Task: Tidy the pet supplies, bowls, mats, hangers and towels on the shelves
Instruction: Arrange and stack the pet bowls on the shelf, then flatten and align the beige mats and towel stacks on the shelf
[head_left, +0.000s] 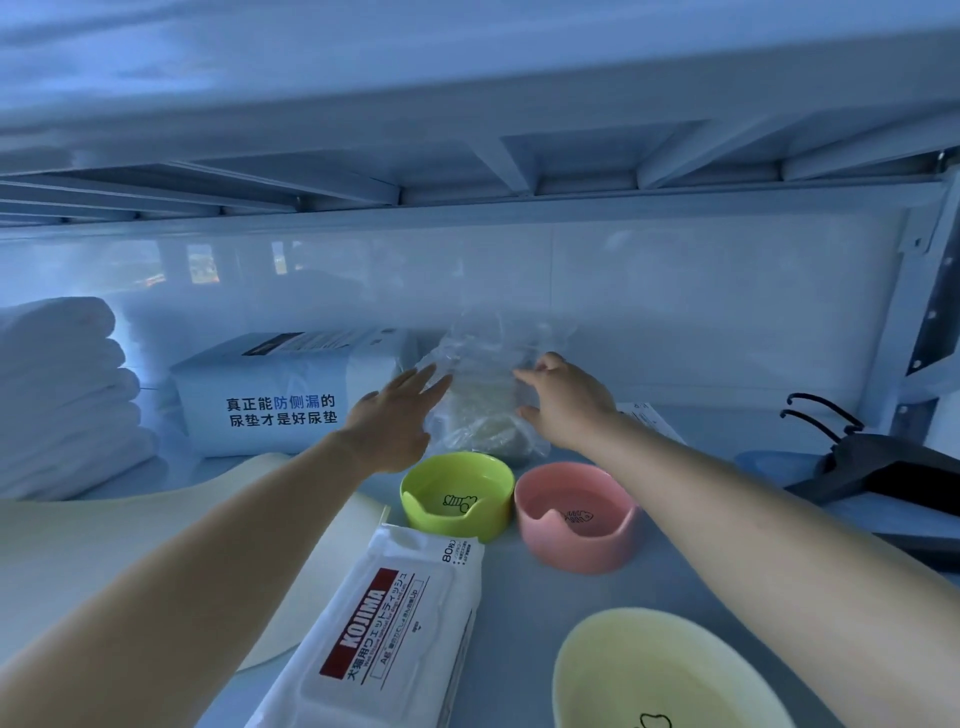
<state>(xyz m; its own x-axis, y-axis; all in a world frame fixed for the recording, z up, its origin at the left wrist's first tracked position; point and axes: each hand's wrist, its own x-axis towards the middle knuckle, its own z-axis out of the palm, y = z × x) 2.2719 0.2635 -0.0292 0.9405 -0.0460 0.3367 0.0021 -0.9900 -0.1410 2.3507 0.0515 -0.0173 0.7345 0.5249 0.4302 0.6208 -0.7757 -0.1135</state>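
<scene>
White shelf (519, 597) bay, ribbed shelf overhead, glossy back wall. Towel stack (57, 395) far left; cream mat (78, 545) front left. Green bowl (457, 493) and pink bowl (574, 519) centre. Clear bag (483, 395) behind them. Left grip (395, 415) flat against bag's left side; right grip (566, 400) curled onto its right.

We record a lime-green bowl (448, 521) and pink bowl (575, 552), each with a black line drawing; the near bowl (680, 667) is pale yellow. The wipes pack (387, 631) is white, banded red.
</scene>
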